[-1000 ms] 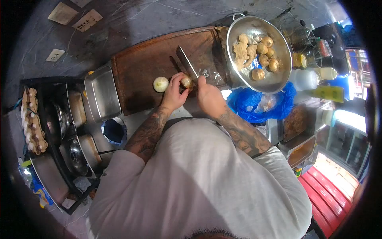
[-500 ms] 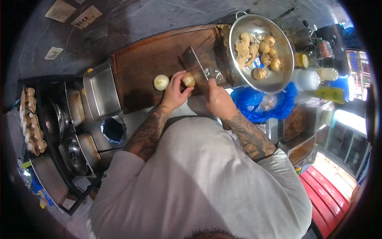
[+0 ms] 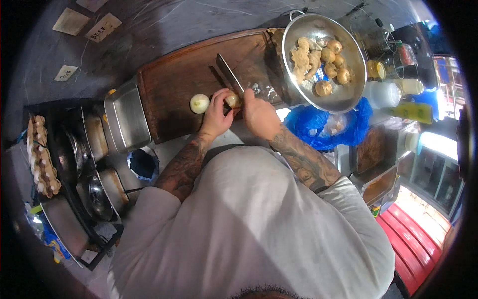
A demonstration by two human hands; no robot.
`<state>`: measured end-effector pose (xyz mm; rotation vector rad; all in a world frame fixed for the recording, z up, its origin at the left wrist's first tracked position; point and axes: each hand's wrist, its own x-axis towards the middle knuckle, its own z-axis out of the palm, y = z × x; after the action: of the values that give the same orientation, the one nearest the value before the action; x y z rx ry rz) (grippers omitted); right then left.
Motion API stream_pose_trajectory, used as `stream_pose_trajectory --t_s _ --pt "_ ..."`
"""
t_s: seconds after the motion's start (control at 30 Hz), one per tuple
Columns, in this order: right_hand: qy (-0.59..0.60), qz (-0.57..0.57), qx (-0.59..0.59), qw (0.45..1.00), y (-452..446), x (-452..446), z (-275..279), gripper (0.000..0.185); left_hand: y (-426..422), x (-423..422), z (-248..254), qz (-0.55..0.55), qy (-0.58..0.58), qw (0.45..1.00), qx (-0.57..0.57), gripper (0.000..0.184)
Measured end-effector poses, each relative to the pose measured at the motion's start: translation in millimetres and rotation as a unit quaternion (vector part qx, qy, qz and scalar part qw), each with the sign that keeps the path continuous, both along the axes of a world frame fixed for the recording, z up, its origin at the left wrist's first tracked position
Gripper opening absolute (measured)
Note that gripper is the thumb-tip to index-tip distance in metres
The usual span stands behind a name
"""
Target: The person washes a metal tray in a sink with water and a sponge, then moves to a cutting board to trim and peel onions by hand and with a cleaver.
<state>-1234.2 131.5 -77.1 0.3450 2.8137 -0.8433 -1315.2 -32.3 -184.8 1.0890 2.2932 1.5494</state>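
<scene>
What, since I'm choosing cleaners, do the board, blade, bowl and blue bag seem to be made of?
Board: probably wood, its brown surface looking mostly matt, with darker patches. Blade: likely steel, smooth and grey with a light gleam. Bowl: metal, perhaps stainless steel, silvery with bright reflections. Bag: apparently thin plastic, shiny and crumpled into creases.

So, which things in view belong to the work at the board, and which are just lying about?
For the job:
- knife in the right hand
- onion in the left hand
- pale onion
- cutting board
- steel bowl of onions, probably

Apparently lying about:
- egg tray
- "BEEF" label
- yellow-green bottle
</scene>
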Motion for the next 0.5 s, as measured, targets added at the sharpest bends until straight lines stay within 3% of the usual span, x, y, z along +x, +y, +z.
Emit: stream_pose_trajectory --t_s 0.3,0.5 --pt "0.004 -0.004 -0.018 1.0 -2.7 9.4 -12.6 0.018 -0.3 1.7 6.4 0.0 -0.011 1.0 0.003 0.057" --pt "-0.102 -0.004 0.012 0.995 -6.6 23.7 20.6 0.019 1.7 1.1 7.5 0.012 -0.012 1.0 -0.008 0.057"
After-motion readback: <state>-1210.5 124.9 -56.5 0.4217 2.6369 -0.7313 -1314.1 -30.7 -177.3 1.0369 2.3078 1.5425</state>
